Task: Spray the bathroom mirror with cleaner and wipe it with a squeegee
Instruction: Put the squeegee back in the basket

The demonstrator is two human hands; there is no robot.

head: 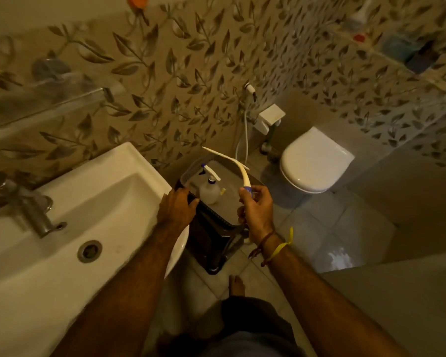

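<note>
From the head camera, looking down, a grey tray (218, 215) sits on a dark stool (211, 243), just to the right of a white sink (95, 202) and serves here as the landmark.

Inside the tray, toward its left and far side, a spray bottle (208, 190) stands upright, pale-bodied with a white trigger head and a blue tip. It is touched by neither hand.

The left hand (177, 206) rests on the tray's left near corner, fingers curled loosely over the rim, between the sink's edge and the bottle. It grips nothing but the rim.

The right hand (256, 208) hovers over the tray's right side, closed around the blue grip of a squeegee (240, 171). The white handle curves up and away from the hand, and the long pale blade spans crosswise above the tray's far edge. Thread bands (271, 243), one brown and one yellow, circle the right wrist.

Beyond the tray to the right stands a toilet (316, 161) with its lid closed; between it and the tray a hose sprayer (250, 91) hangs on the leaf-patterned wall (165, 60). Left of the tray, past the sink with its metal tap (38, 215), part of a glass shelf (44, 99) shows, blurred. Below the tray, a bare foot (236, 286) stands on the tiled floor (332, 228). The mirror cannot be made out.
</note>
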